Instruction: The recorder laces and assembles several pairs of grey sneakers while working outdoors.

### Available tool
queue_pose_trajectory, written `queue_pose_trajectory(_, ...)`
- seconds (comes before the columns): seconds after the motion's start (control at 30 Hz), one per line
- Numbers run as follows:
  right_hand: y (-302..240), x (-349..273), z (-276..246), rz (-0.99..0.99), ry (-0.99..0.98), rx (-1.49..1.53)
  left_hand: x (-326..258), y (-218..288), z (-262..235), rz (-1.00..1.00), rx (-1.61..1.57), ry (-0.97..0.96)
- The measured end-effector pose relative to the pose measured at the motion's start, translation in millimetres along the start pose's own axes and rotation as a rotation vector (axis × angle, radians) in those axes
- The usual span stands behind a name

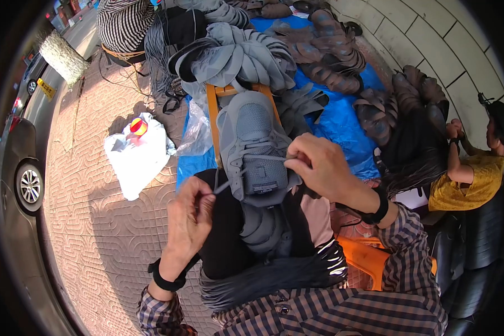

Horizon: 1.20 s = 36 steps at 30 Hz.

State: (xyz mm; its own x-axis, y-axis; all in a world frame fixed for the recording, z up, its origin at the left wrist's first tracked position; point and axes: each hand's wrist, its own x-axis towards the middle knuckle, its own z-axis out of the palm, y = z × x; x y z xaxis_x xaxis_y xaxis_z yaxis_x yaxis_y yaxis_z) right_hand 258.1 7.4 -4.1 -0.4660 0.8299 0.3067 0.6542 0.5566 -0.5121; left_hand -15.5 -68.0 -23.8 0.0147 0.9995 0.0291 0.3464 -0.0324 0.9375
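Note:
A grey shoe upper (254, 119) lies in front of me, its tongue toward me, resting on a wooden frame (213, 120). A grey shoelace (271, 158) is threaded through part of its eyelets. My left hand (190, 215) is closed in a pinch on one lace end, to the left of the tongue. On the other side, my right hand (317, 166) pinches the lace close to the upper's right edge. More grey uppers (266, 229) sit stacked between my legs. Across my lap lies a thick bundle of dark grey laces (263, 283).
Grey uppers (235, 56) are heaped beyond the frame, brown ones (330, 50) on a blue sheet (341, 131). White cloth (137, 159) lies on the paving at left. An orange stool (364, 260) stands at right, near a person in yellow (467, 182). A car (25, 185) is parked at left.

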Motion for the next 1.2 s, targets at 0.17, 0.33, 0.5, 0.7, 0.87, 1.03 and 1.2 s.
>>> queue_pose_trajectory(0.17,16.5,2.7,-7.2,0.101,-0.014,0.073,12.7,3.2,4.0,0.338,0.48,0.201)
queue_pose_trajectory(0.33,8.7,1.2,-17.0,0.284,-0.2,0.389,13.3,14.8,6.0,0.541,0.779,0.148)
queue_pose_trajectory(0.5,27.5,-14.0,-53.2,0.476,-0.355,0.612,10.6,-6.9,-15.3,0.581,0.878,0.112)
queue_pose_trajectory(0.7,189.6,-110.0,-118.1,0.593,0.392,1.569,-25.4,-124.0,-118.6,-0.335,-0.673,-0.034)
queue_pose_trajectory(0.87,236.9,-164.2,-141.9,0.652,0.91,1.726,-66.1,-174.0,-163.1,-0.125,-1.311,0.312)
queue_pose_trajectory(1.03,261.2,-183.1,-130.5,0.664,1.176,1.559,-77.6,-236.3,-247.3,0.083,-1.473,0.442)
queue_pose_trajectory(1.2,191.5,-109.6,-54.8,0.804,0.43,0.998,-84.5,-224.3,-331.3,0.056,-1.086,0.753)
